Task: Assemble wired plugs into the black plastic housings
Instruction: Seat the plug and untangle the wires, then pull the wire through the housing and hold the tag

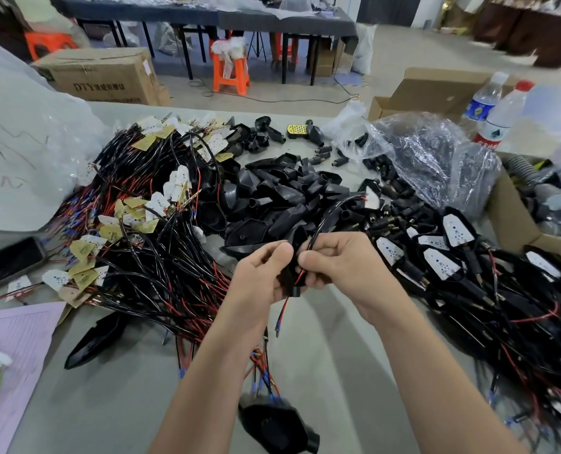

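Note:
My left hand (262, 273) grips a black plastic housing (293, 283) over the middle of the table. My right hand (341, 263) pinches a black cable (330, 213) at the housing's top. That cable arcs up to a small white LED board (371, 197). Red and black wire ends (282, 311) hang out below the housing. A heap of empty black housings (282, 194) lies beyond my hands. A big tangle of wired boards (148, 231) is on the left. Assembled units (462, 267) pile up on the right.
One loose housing (277, 424) lies near the front edge, another black shell (92, 339) at the left. A clear plastic bag (436, 155) of plugs, cardboard boxes (515, 224) and two water bottles (498, 116) stand at the right. A phone (7, 263) and purple paper (13, 352) lie left.

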The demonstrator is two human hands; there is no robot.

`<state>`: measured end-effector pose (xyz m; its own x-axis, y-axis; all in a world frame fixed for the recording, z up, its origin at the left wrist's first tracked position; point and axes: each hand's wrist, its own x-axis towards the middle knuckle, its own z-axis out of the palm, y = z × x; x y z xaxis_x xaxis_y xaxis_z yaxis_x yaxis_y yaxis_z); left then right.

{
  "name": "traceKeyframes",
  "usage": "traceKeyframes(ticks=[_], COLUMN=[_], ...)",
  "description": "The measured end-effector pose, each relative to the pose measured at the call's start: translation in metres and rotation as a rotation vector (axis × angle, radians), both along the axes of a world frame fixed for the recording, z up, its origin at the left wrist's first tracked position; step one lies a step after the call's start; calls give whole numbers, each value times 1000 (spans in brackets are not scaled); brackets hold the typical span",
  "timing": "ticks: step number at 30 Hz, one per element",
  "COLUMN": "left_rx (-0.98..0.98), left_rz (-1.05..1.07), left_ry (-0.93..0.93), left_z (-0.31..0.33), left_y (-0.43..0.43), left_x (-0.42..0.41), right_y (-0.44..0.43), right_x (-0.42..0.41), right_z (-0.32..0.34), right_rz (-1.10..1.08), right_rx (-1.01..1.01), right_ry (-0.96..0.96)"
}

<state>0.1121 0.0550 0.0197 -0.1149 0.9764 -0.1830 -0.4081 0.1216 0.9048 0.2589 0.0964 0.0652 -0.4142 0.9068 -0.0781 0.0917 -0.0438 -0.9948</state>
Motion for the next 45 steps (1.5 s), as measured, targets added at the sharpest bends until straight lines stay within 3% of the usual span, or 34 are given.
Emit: traceKeyframes(ticks=[3, 6, 11, 13, 16, 17, 21, 24, 29, 33, 36, 41, 43, 45], left_rx=[-65, -118, -174, -204, -198, -193, -205, -193, -177, -173, -153, -160, -93, 19], left_rz=[-24, -135, -53, -1, 41, 51, 44, -4, 117, 172, 33, -165, -124, -37], left_ry=[-31, 117, 241, 217, 193, 190, 80, -52, 161, 262, 467, 804, 763, 605], left_z=[1, -1, 1, 0, -2, -2, -4, -7, -12, -14, -17, -3, 8, 23], left_y=[3, 2, 6, 8, 5, 3, -2, -7, -13, -21, -28, -28, -20, -8], left_x=[2, 2, 1, -1, -1, -1, -1, -3, -24, -50, -59, -59, -53, -40], right_y=[-2, -5, -6, -2, 5, 6, 10, 13, 32, 45, 49, 46, 44, 41], right_x=[-6, -10, -19, -18, -10, -6, 3, 2, 12, 27, 32, 32, 30, 24], right_z=[-7, -17, -30, -30, -25, -24, -27, -33, -27, -22, -20, -15, -13, -13], right_rz=[-70, -261, -455, -423, -1, 154, 406, 250, -334, -497, -495, -268, -193, -142], right_rx=[185, 468, 702, 538, -41, -123, -83, -199, -578, -622, -621, -567, -582, -581], right_ry=[-217, -495, -480, -376, 130, 193, 246, 357, 712, 845, 914, 889, 843, 738])
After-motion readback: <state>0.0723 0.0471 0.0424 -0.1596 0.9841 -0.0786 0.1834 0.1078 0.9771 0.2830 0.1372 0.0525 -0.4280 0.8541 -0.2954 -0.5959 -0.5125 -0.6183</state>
